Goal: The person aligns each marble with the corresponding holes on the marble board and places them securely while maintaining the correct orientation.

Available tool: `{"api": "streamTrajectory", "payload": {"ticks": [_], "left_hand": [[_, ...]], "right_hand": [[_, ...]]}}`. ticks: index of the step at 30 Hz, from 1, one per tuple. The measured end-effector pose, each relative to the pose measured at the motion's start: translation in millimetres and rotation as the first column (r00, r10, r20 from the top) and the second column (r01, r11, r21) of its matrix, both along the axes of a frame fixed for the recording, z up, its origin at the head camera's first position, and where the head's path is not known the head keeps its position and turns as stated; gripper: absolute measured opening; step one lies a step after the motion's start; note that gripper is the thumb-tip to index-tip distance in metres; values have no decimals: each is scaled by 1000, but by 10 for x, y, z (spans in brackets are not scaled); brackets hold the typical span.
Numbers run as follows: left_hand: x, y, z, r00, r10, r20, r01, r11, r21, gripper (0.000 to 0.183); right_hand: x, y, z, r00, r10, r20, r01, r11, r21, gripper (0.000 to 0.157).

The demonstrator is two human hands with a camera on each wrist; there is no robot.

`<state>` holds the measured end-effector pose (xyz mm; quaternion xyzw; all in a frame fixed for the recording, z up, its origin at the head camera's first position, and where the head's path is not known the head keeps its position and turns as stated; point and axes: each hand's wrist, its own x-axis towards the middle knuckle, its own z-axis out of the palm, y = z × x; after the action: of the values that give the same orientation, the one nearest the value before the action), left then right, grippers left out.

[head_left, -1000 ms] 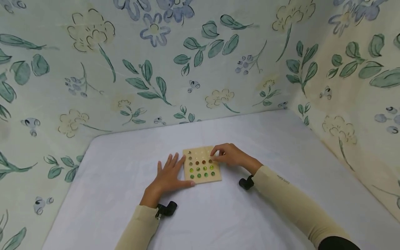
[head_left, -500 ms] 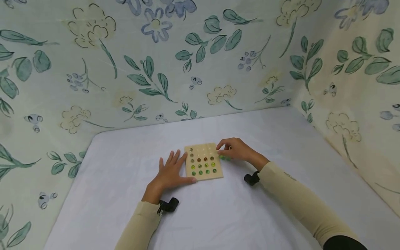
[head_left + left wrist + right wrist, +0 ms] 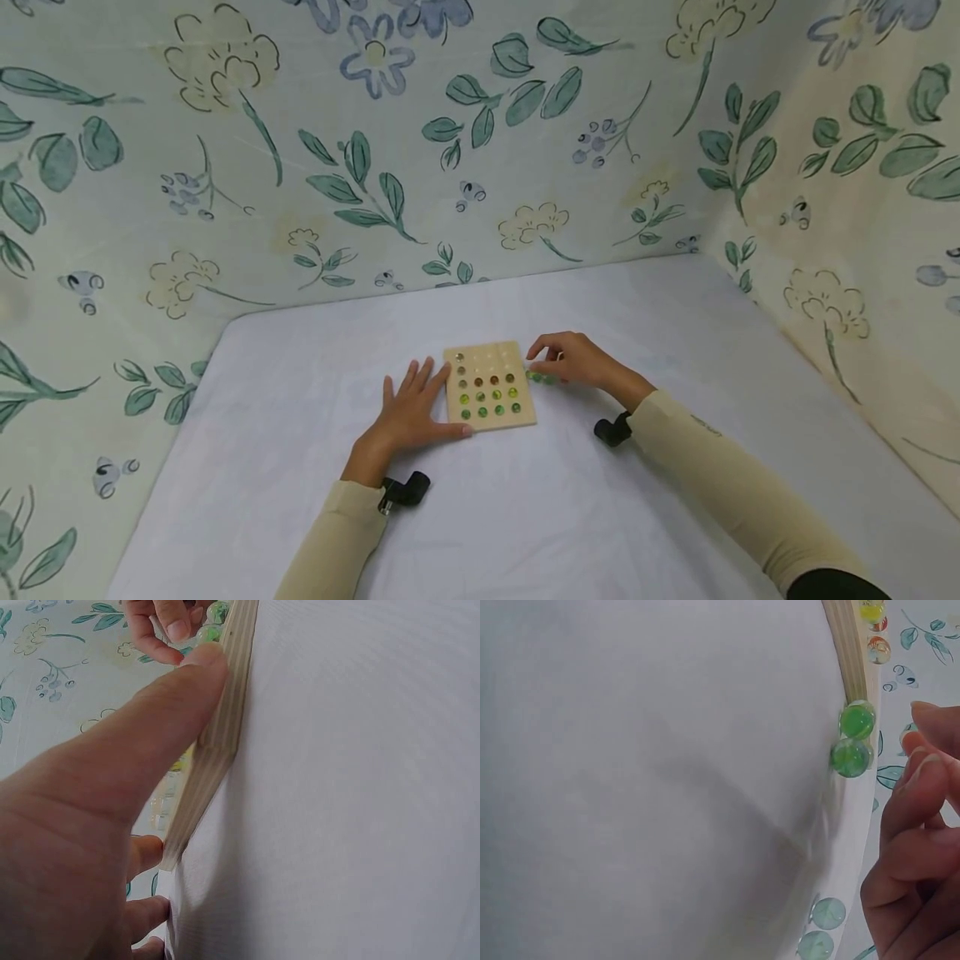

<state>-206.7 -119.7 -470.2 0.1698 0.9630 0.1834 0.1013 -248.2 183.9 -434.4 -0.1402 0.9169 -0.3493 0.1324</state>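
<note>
You are at a table covered with a white cloth (image 3: 555,517), and a square pale wooden board (image 3: 527,416) lies flat at its middle. Marbles (image 3: 482,412) sit on the board: a green row along the near side, a yellow-green row behind it, a third row mostly reddish brown, and clear-looking ones reaching up the left column to the far side. Your left hand (image 3: 408,422) is spread with its fingers straight and apart; the thumb touches the board's near edge and the index finger its left edge. Your right hand (image 3: 577,360) is just right of the board, thumb and index finger curved toward each other; you cannot be told for certain whether they pinch anything, as the fingertips are too small and blurred. Loose green marbles (image 3: 850,758) lie just beside the board's right edge, near that hand, and the right wrist view shows two paler marbles (image 3: 828,913) apart from them. You wear beige sleeves (image 3: 330,550), with a black wrist camera (image 3: 612,428) at each cuff. A flower-printed backdrop (image 3: 480,187) rises at the far side and right.
</note>
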Motion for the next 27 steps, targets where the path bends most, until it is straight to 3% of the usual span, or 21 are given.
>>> {"api": "streamTrajectory", "payload": {"ticks": [10,20,27], "left_hand": [[-7,0,-18,1000,2,0,-2,1000,-13,115],[1,19,19,1000,5,2,-5,1000,-12,115],[21,18,46,1000,11,8,-11,1000,-1,114]], "right_hand": [[67,106,-43,1000,-10,-9,10,999,-35,22],[116,178,-70,999,-41,10,41,999,-3,20],[145,207,-88,1000,-14,16,15,1000,-18,19]]}}
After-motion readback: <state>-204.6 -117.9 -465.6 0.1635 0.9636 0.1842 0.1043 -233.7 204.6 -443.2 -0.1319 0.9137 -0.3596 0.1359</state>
